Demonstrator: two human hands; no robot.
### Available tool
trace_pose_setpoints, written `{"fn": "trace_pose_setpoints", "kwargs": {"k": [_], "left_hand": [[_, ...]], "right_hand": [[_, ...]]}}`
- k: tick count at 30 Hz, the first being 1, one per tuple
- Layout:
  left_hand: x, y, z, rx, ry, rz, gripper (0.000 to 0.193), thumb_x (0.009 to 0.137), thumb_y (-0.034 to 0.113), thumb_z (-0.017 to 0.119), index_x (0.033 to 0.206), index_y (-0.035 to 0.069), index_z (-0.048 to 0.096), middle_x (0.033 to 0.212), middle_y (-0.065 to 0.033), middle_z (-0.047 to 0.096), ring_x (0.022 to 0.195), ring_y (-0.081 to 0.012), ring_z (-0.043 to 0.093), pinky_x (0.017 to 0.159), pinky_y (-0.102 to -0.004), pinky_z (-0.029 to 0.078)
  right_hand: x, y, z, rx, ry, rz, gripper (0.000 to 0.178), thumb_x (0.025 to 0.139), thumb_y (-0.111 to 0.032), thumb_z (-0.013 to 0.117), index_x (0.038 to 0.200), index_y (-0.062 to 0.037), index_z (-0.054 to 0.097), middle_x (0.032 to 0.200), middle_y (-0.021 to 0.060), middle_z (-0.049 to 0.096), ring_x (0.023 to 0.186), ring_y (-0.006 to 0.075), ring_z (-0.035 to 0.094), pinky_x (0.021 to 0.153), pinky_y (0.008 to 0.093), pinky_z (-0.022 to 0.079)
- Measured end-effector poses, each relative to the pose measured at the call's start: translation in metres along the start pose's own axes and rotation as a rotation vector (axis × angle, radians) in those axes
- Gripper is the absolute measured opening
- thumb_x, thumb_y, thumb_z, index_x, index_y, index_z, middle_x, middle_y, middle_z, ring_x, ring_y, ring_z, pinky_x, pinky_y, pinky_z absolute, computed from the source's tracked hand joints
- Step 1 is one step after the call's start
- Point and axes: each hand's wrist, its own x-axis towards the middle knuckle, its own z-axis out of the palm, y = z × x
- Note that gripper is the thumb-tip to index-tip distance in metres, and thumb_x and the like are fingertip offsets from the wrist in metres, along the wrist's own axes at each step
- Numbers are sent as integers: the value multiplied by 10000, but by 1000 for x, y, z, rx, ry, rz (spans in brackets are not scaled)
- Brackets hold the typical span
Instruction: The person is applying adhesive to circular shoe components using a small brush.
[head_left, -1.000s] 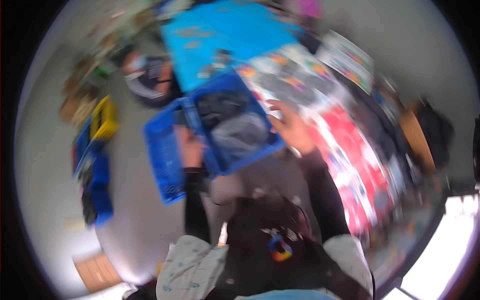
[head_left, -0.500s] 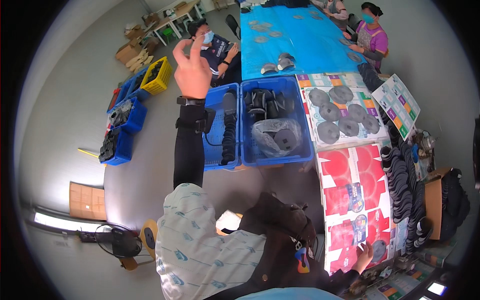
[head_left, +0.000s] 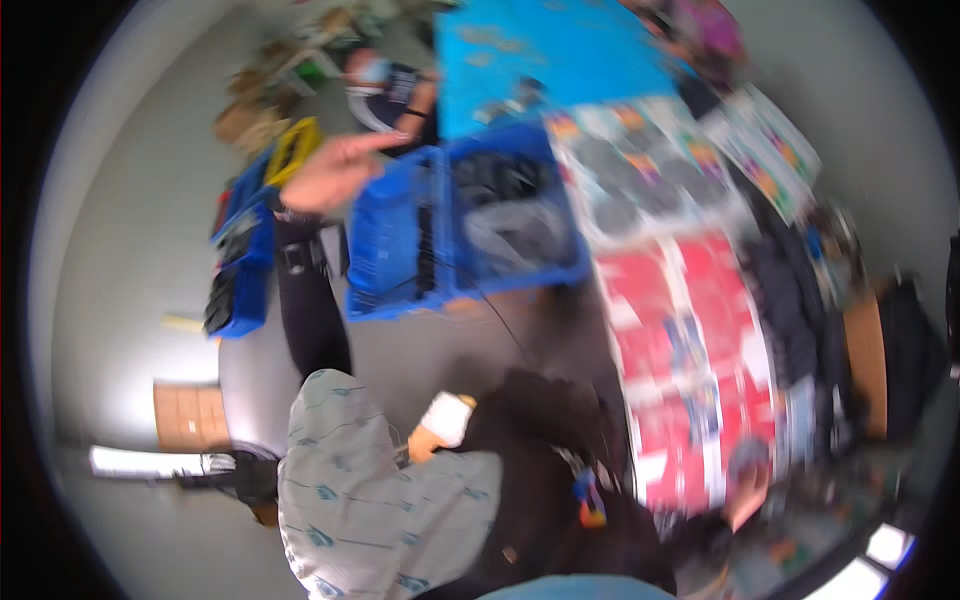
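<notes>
My left hand (head_left: 335, 175) is raised in the air left of the blue crates, a strapped device (head_left: 333, 250) at its wrist. One finger stretches out to the right, and nothing shows in the hand. At the near end of the red-and-white printed sheet (head_left: 640, 365), my right hand (head_left: 748, 497) is beside a round grey pad (head_left: 748, 458). Its fingers meet the pad's near edge in the picture, but blur hides whether they grip it. More round grey pads (head_left: 612, 213) lie on the printed board (head_left: 740, 222) farther up.
Two blue crates (head_left: 395, 275) hold dark curved pieces and a clear plastic bag (head_left: 510, 235). Stacked dark pieces (head_left: 780, 290) line the table's right side. A masked person (head_left: 385, 95) is beyond my left hand; another person (head_left: 705, 30) is at the blue table (head_left: 570, 60).
My left hand has dropped and swung left, its finger now pointing right instead of up. My right hand has shifted to the pad's near edge. The view has turned and blurred.
</notes>
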Motion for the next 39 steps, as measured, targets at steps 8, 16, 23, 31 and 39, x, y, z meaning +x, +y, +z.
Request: {"fn": "trace_pose_setpoints", "kwargs": {"k": [8,16,23,31,39], "left_hand": [[93,-52,222,-1051,46,-158,502,1000,67,563,1501,46,529,724,74,488,527,-10,375,450,-206,283],[10,-332,416,204,-838,-349,419,1014,243,571,1387,54,576,938,-116,742,751,-204,727,672,-348,593],[-30,-307,389,-225,-245,-931,464,1006,199,544,1450,64,533,975,-143,751,829,-233,731,721,-357,603],[-41,-284,443,-277,-268,-752,303,1044,244,541,1258,50,633,940,-90,746,783,-200,739,628,-336,600],[-51,-257,425,-220,-149,-872,385,1051,320,492,1298,57,625,997,-86,756,805,-173,726,687,-306,578]], "right_hand": [[5,51,-34,329,377,312,210,967,-122,639,1094,31,707,912,105,737,749,180,721,639,291,576],[80,93,-20,-393,281,225,260,883,-171,674,1084,-7,696,896,153,740,832,296,740,708,416,574],[201,101,32,-864,94,-134,439,895,-190,582,1326,-186,663,1309,183,638,1217,432,565,1064,547,443],[204,191,-32,-1323,-52,-435,366,909,-253,594,1236,-112,681,1262,118,677,1177,342,623,985,528,512],[222,132,-3,-1146,-117,-183,316,883,-115,579,1185,-65,659,1275,133,639,1244,381,542,1031,529,469]]}}
